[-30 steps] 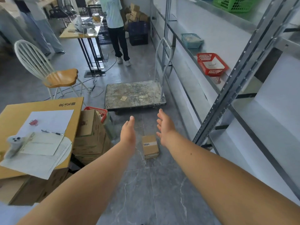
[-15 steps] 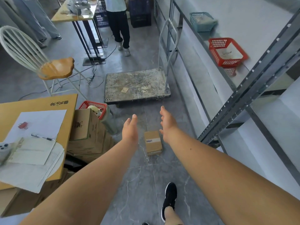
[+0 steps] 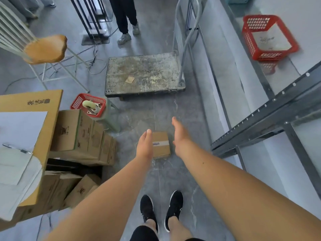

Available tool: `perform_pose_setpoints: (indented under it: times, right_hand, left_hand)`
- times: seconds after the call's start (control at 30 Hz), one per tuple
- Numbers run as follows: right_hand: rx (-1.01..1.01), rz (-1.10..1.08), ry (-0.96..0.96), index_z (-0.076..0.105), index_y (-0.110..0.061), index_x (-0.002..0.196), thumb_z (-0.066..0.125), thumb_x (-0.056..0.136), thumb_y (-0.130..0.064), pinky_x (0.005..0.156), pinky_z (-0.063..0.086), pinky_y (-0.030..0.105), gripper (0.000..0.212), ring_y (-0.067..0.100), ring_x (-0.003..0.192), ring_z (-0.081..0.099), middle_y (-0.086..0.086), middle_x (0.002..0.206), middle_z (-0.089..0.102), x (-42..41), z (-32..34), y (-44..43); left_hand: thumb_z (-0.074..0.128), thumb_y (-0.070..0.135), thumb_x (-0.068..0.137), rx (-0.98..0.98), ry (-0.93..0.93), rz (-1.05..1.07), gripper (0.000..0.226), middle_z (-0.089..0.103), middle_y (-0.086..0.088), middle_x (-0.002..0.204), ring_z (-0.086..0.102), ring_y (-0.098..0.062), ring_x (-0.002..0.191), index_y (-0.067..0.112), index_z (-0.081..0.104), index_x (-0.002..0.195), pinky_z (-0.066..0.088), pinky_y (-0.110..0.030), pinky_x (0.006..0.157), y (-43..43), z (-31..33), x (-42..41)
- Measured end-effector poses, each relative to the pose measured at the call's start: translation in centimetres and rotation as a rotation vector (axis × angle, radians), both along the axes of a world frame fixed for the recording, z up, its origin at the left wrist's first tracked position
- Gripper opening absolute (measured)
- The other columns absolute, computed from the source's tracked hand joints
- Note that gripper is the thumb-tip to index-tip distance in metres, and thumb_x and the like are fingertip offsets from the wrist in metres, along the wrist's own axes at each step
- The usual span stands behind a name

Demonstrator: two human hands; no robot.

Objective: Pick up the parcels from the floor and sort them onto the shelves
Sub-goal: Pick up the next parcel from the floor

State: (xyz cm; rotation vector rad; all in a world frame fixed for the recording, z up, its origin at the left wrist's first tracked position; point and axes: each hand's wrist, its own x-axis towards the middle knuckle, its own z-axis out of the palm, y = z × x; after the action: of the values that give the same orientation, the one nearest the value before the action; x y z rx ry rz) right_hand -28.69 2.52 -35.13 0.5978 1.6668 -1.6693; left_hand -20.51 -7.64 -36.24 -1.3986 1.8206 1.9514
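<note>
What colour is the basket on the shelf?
Red, with a white sheet inside: the basket shows clearly in the head view.

The grey marbled floor (image 3: 156, 178) is carrying a small cardboard parcel (image 3: 161, 145), which is lying flat with its white label facing up. Beyond it a worn platform trolley (image 3: 144, 73) is standing on the floor, its handle rising beside the shelf (image 3: 288, 73). To the left, brown cartons (image 3: 81, 134) are sitting stacked on the floor, and a white chair (image 3: 45, 49) is standing farther off with cables (image 3: 94, 63) trailing near its legs. On the right, the pale shelf is holding a red basket (image 3: 268, 37).
</note>
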Motion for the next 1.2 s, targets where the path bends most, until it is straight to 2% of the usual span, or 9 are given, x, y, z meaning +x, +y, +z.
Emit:
perform_pose_setpoints:
  times: [0.1,0.17,0.2,0.3,0.4,0.53,0.7,1.1,1.2]
  right_hand:
    - [0.023,-0.029,-0.062,0.048,-0.024,0.157,0.051,0.104,-0.061,0.114,0.037,0.040,0.065,0.026,0.147,0.047,0.004,0.163,0.046,-1.0,-3.3,0.1]
    - [0.040,-0.081,-0.096,0.061,-0.030,0.128,0.052,0.106,-0.058,0.086,0.050,0.029,0.037,0.012,0.105,0.065,-0.003,0.127,0.063,-1.4,-6.1,0.4]
    - [0.055,-0.103,-0.105,0.061,-0.031,0.115,0.051,0.107,-0.055,0.073,0.047,0.026,0.027,0.004,0.086,0.060,-0.010,0.108,0.062,-1.5,-7.6,0.6]
    - [0.106,-0.132,-0.099,0.058,-0.032,0.105,0.046,0.111,-0.050,0.068,0.042,0.026,0.022,-0.006,0.077,0.051,-0.021,0.091,0.054,-2.6,-12.6,0.4]
    - [0.119,-0.160,-0.121,0.058,-0.036,0.096,0.046,0.111,-0.048,0.064,0.040,0.025,0.023,-0.006,0.077,0.054,-0.021,0.089,0.057,-4.4,-18.9,-0.2]
    - [0.137,-0.185,-0.137,0.060,-0.035,0.084,0.047,0.111,-0.047,0.059,0.042,0.022,0.033,-0.011,0.052,0.061,-0.026,0.075,0.057,-6.1,-26.6,-1.5]
    - [0.200,-0.188,-0.118,0.058,-0.032,0.079,0.054,0.109,-0.043,0.061,0.043,0.026,0.033,-0.002,0.073,0.055,-0.015,0.084,0.059,-6.6,-36.4,-2.5]
    - [0.274,-0.163,-0.195,0.060,-0.030,0.071,0.060,0.107,-0.042,0.062,0.044,0.020,0.037,-0.008,0.055,0.053,-0.022,0.069,0.057,-8.2,-53.6,-2.2]
    - [0.286,-0.109,-0.132,0.068,-0.031,0.077,0.062,0.105,-0.041,0.065,0.048,0.021,0.031,-0.003,0.070,0.062,-0.021,0.072,0.066,-8.8,-56.5,-2.5]
  left_hand:
    - [0.033,0.057,0.110,0.004,-0.062,0.010,0.064,0.038,-0.002,0.168,0.038,-0.025,0.153,0.024,0.034,0.164,0.031,-0.039,0.115,-0.4,-3.4,-1.2]
    - [0.031,0.058,0.110,0.018,-0.115,-0.006,0.064,0.039,-0.002,0.168,0.038,-0.025,0.152,0.025,0.035,0.164,0.031,-0.040,0.116,-0.7,-6.2,-1.9]
    - [0.030,0.059,0.110,0.032,-0.134,-0.001,0.064,0.040,-0.003,0.167,0.041,-0.024,0.148,0.024,0.036,0.164,0.032,-0.038,0.111,-0.8,-7.7,-2.2]
    - [0.026,0.064,0.109,0.101,-0.200,0.056,0.068,0.046,-0.005,0.163,0.048,-0.022,0.132,0.024,0.041,0.161,0.032,-0.038,0.101,-1.2,-12.3,-3.2]
    - [0.028,0.070,0.106,0.207,-0.233,0.117,0.071,0.042,0.001,0.167,0.037,-0.023,0.153,0.027,0.041,0.162,0.029,-0.041,0.118,-1.6,-17.8,-4.3]
    - [0.024,0.072,0.105,0.283,-0.243,0.113,0.073,0.033,0.002,0.172,0.027,-0.023,0.160,0.031,0.035,0.164,0.019,-0.047,0.127,-1.9,-25.0,-5.9]
    - [0.020,0.072,0.106,0.222,-0.301,0.048,0.072,0.037,0.004,0.170,0.030,-0.022,0.158,0.031,0.039,0.163,0.021,-0.047,0.126,-3.2,-33.6,-6.7]
    - [0.022,0.076,0.103,0.206,-0.370,0.112,0.079,0.026,0.003,0.175,0.024,-0.023,0.161,0.031,0.026,0.168,0.015,-0.050,0.128,-5.7,-51.1,-8.7]
    - [0.022,0.074,0.104,0.189,-0.368,0.117,0.078,0.030,0.002,0.174,0.026,-0.024,0.160,0.030,0.030,0.167,0.016,-0.050,0.128,-5.9,-53.5,-9.8]
